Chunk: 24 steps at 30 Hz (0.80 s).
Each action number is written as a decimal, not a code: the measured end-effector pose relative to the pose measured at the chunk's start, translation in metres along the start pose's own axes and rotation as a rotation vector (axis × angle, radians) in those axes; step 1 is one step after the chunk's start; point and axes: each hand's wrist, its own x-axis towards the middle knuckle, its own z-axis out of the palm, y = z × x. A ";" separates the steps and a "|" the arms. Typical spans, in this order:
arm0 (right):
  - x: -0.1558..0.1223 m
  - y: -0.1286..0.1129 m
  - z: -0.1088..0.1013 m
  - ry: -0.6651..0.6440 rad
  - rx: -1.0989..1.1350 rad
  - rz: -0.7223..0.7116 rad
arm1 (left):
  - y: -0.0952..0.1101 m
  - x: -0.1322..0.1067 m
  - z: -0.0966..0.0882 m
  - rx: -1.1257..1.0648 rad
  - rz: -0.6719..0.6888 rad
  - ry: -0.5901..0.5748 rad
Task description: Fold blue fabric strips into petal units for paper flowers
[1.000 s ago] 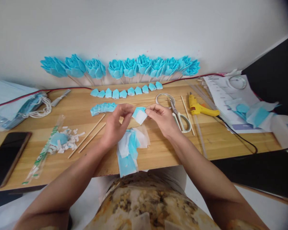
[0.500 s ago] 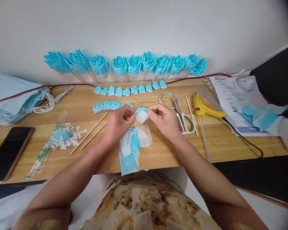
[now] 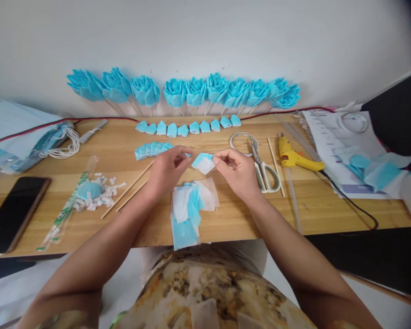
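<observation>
A small folded piece of blue and white fabric [image 3: 204, 163], like mask material, is pinched at its right corner between the thumb and fingertips of my right hand [image 3: 238, 171]. Just left of the piece, my left hand [image 3: 169, 170] is curled, its thumb and forefinger slightly apart and clear of the fabric. Behind the left hand lies an overlapping row of folded blue pieces [image 3: 152, 150], its right end partly covered. Flat blue and white fabric pieces [image 3: 186, 214] are piled below the hands, overhanging the table's front edge.
Blue fabric flowers [image 3: 175, 92] on sticks lean along the wall, behind a row of folded petals [image 3: 172, 130]. Scissors [image 3: 267, 176], a tape roll [image 3: 244, 142] and a yellow glue gun [image 3: 296, 157] lie right. Wooden sticks [image 3: 132, 188], white scraps [image 3: 104, 192] and a phone [image 3: 15, 212] lie left.
The left fingers have let go of the folded piece and drawn a little left. The piece stays in my right hand, now tilted. The camera view has shifted slightly.
</observation>
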 end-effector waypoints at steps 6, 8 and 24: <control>0.001 0.001 -0.001 -0.034 0.061 0.074 | 0.011 -0.003 -0.002 0.058 0.161 0.008; 0.001 0.002 -0.001 -0.041 0.093 0.092 | 0.014 -0.004 -0.004 0.080 0.230 0.013; 0.000 0.004 0.000 -0.117 0.139 0.079 | 0.010 -0.001 -0.007 0.169 0.544 -0.069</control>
